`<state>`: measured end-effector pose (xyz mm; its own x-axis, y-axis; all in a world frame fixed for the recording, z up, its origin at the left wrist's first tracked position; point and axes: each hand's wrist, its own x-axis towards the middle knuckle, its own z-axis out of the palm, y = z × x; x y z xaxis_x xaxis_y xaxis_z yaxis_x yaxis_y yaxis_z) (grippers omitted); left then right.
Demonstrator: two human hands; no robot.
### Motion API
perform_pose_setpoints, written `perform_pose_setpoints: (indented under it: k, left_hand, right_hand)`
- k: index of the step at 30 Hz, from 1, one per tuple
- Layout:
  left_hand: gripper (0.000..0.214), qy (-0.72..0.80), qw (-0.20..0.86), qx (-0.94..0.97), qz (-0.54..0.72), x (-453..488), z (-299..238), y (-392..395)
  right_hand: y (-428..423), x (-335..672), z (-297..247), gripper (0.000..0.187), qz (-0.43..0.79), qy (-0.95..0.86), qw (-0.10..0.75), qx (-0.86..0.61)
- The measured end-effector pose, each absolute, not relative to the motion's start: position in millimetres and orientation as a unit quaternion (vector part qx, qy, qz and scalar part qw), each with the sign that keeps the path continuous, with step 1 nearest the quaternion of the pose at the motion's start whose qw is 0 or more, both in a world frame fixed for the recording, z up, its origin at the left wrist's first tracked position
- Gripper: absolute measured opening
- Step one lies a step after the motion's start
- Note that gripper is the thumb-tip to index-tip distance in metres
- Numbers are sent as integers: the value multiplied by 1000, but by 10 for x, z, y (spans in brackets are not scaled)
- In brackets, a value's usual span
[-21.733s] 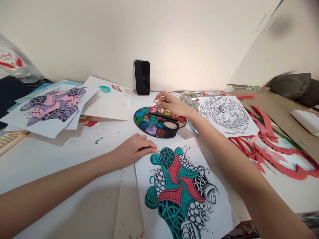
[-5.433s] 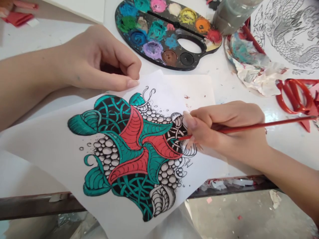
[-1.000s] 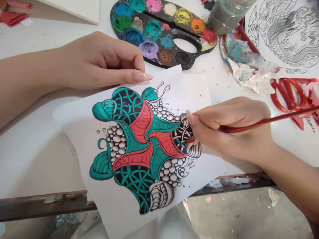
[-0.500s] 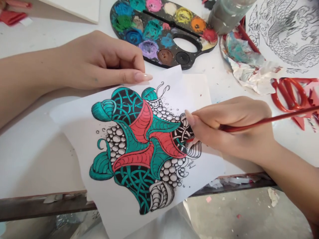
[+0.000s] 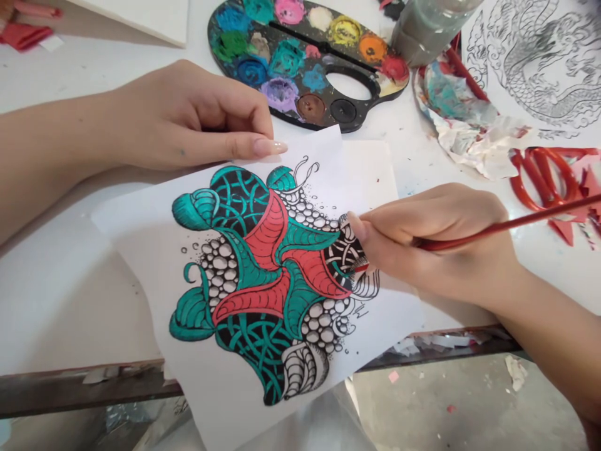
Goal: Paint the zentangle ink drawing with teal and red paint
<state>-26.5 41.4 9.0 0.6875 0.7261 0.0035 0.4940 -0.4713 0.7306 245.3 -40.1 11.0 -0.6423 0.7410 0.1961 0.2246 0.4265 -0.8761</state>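
A sheet of drawing paper (image 5: 197, 388) with a swirling black-line pattern, partly coloured teal and red, lies slanted and hangs over the table's front edge. My left hand (image 5: 201, 116) is closed at its upper edge, fingers curled under and thumb along the paper; the grip underneath is hidden. In my right hand (image 5: 432, 244) is a thin red paintbrush (image 5: 539, 218), its tip down on the black woven part at the drawing's right side. Behind the paper lies a black paint palette (image 5: 323, 53) with several colours in its wells.
Right of the palette stands a jar of murky water (image 5: 422, 28). Paint-stained crumpled tissue (image 5: 464, 113) and red-handled scissors (image 5: 544, 178) lie beyond my right hand. A dragon line drawing (image 5: 539, 62) is at back right, a white board (image 5: 145, 15) at back left. Below the table edge (image 5: 70, 394) shows the floor.
The brush tip has shifted slightly at the same spot on the pattern, with a small move of my right hand. My left hand and the paper stay nearly still.
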Motion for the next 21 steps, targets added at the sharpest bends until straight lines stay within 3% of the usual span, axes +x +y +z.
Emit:
perform_pose_setpoints:
  k: [21]
  left_hand:
    - [52, 396, 344, 838, 150, -267, 99, 404]
  right_hand:
    - [-388, 2453, 139, 51, 467, -780, 286, -303]
